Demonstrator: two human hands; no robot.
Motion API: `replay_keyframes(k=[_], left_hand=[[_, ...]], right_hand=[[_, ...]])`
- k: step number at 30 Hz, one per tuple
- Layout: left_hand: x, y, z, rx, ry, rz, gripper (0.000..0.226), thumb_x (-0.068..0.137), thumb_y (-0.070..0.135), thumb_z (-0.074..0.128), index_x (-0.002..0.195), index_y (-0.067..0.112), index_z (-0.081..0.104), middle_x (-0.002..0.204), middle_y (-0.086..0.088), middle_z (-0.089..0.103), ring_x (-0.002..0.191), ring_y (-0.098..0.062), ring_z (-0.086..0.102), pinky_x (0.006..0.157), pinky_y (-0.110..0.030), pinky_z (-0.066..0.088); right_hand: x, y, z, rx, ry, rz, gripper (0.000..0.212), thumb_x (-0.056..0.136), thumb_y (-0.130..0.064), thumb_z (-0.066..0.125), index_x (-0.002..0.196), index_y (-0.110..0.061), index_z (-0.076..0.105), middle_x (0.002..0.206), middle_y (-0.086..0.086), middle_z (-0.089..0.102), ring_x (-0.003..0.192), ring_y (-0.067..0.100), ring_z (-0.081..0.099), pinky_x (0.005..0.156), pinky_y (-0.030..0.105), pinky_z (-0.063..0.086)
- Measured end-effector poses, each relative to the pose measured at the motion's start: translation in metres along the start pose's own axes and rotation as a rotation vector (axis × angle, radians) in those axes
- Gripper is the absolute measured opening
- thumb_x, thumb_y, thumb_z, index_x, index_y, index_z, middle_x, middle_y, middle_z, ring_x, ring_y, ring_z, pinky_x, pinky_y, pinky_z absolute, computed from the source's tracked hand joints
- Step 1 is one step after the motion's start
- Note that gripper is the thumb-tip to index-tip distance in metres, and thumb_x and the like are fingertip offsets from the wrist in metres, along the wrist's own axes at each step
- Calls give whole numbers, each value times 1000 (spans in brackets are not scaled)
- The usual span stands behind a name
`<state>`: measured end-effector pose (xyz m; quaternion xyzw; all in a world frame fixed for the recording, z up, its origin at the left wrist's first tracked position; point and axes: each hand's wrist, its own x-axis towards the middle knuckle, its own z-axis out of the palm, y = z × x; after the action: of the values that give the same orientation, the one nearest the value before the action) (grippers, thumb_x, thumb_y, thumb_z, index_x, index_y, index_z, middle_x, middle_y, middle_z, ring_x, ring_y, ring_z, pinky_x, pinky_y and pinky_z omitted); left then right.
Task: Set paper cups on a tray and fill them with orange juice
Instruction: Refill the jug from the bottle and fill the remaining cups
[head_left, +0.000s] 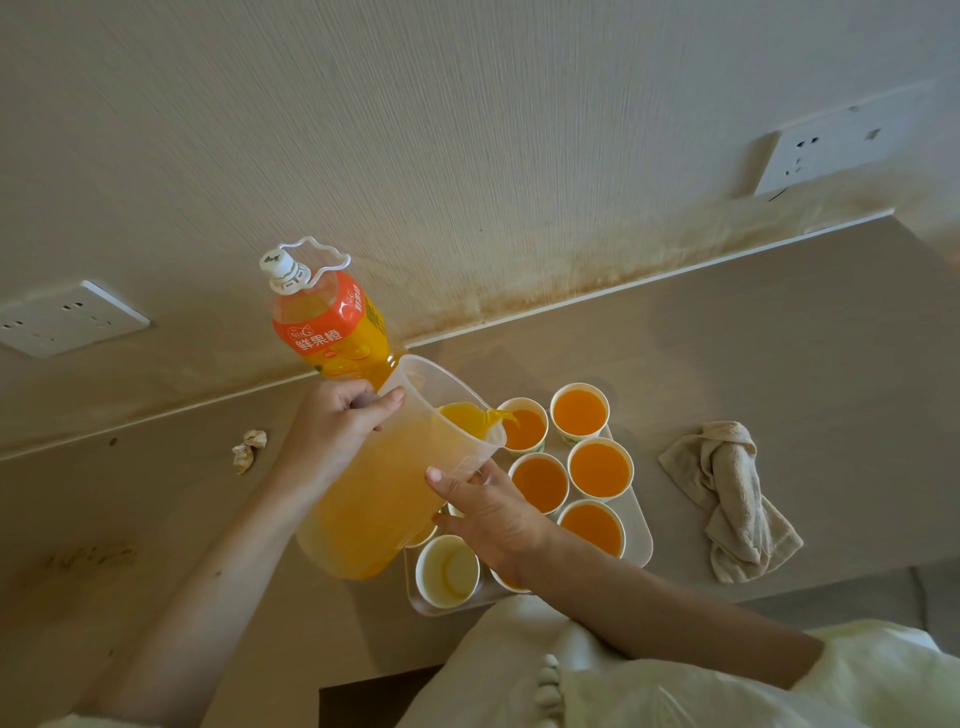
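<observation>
A clear plastic pitcher (384, 499) of orange juice is tilted to the right over a white tray (641, 540). Juice runs from its spout into a paper cup (527, 428) at the tray's far left. My left hand (337, 431) grips the pitcher's handle. My right hand (488, 514) supports the pitcher's body from below, near the rim. Several filled cups, such as one (579, 413) at the far end, stand on the tray. An empty cup (448, 570) sits at the near left. My right wrist hides part of another cup.
An orange juice bottle (327, 317) stands behind the pitcher against the wall. A crumpled beige cloth (732, 499) lies right of the tray. A crumpled paper scrap (248, 449) lies to the left. Wall sockets (67, 317) are at left and upper right.
</observation>
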<state>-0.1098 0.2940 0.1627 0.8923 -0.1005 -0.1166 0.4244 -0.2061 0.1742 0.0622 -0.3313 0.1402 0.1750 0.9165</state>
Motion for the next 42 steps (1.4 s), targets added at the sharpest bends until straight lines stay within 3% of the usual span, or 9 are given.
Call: replay_keyframes(k=[3,7,10,14,17,23,28,35,42], left_hand=[[0,-1,0,2,0,-1,40,90,19,63,59,-1,48,35,10,36,36,-4,35,51,-26,25],[0,-1,0,10,2,-6,41,90,19,63,58,1,46,35,10,37,36,-3,36,51,-26,25],[1,-1,-1,16,2,-6,43,90,20,63,56,2,44,35,10,37,36,-4,36,51,-26,25],[1,-2,-2,2,-4,2,46,87,25,67,52,6,43,36,10,36,37,-3,35,51,-26,26],[2,-2,-2,13,-4,2,45,90,20,64,52,5,44,36,10,37,37,-3,37,52,-26,26],[1,0,-1,27,-6,-2,43,90,20,63,55,3,45,35,11,38,37,-3,38,51,-26,27],[2,0,-1,36,-7,-5,44,90,22,63,53,6,45,36,10,39,39,-2,40,52,-26,29],[3,-1,-1,31,-3,-11,44,90,22,63,53,6,45,36,10,37,37,-3,37,51,-25,26],[3,-1,-1,32,5,-11,46,88,23,66,52,7,43,34,11,34,35,-4,36,50,-25,24]], right_hand=[[0,-1,1,7,-3,3,107,48,-40,95,139,-20,42,137,10,56,125,27,54,101,46,48],[0,0,0,4,6,5,81,71,-24,80,141,-18,39,137,10,55,126,27,53,103,46,47],[-1,-1,0,-1,12,8,75,74,-21,74,141,-17,39,137,9,55,125,26,54,100,44,49],[0,0,1,0,14,13,98,57,-34,92,139,-19,41,136,9,56,125,26,54,101,45,48],[2,0,1,6,11,19,109,47,-42,95,138,-19,42,136,9,57,124,26,55,98,42,51],[-1,-3,2,20,23,12,75,73,-21,74,140,-17,41,136,10,56,125,27,54,100,45,49],[0,-3,3,35,32,10,75,73,-20,75,140,-16,41,137,11,56,126,28,54,103,48,46],[-2,-4,4,51,27,14,69,80,-15,74,140,-14,40,137,12,54,124,27,54,90,36,55],[2,-2,3,43,32,16,75,73,-20,74,140,-15,40,138,12,54,126,28,53,95,40,52]])
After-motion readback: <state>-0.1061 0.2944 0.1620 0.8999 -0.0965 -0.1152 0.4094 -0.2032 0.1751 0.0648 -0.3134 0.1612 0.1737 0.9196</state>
